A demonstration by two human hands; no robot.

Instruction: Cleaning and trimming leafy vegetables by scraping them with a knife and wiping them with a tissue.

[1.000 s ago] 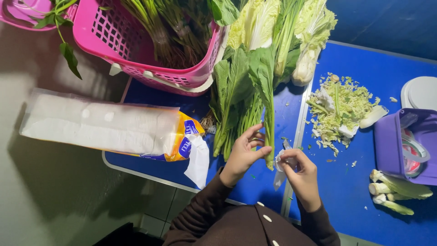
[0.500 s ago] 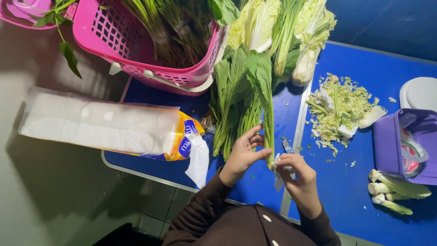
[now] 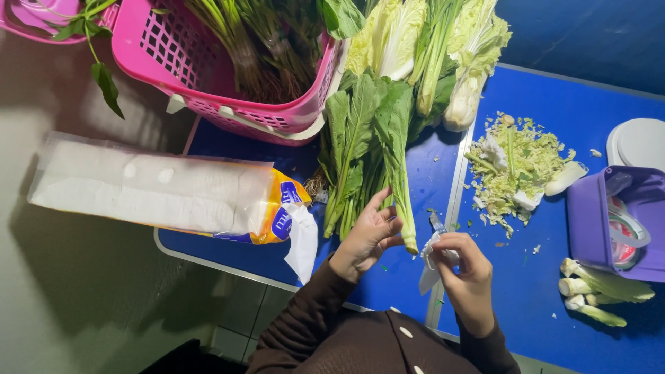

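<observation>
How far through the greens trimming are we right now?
Done: a pile of chopped pale-green scraps and trimmed stalk ends. In hand: left hand holds a long leafy green stalk; right hand holds a small knife. Left: a leafy bunch lies untrimmed.

Leafy stalks [image 3: 377,152] lie on the table [image 3: 526,312] between basket [image 3: 208,76] and chopped scraps [image 3: 516,163], tub [image 3: 609,221] far right.

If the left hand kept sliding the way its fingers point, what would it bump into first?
The left hand points up the table, fingers on a leafy green stalk. Going on, it would likely push into the bunch of greens first, then the pink basket, though depth is hard to judge.
</observation>
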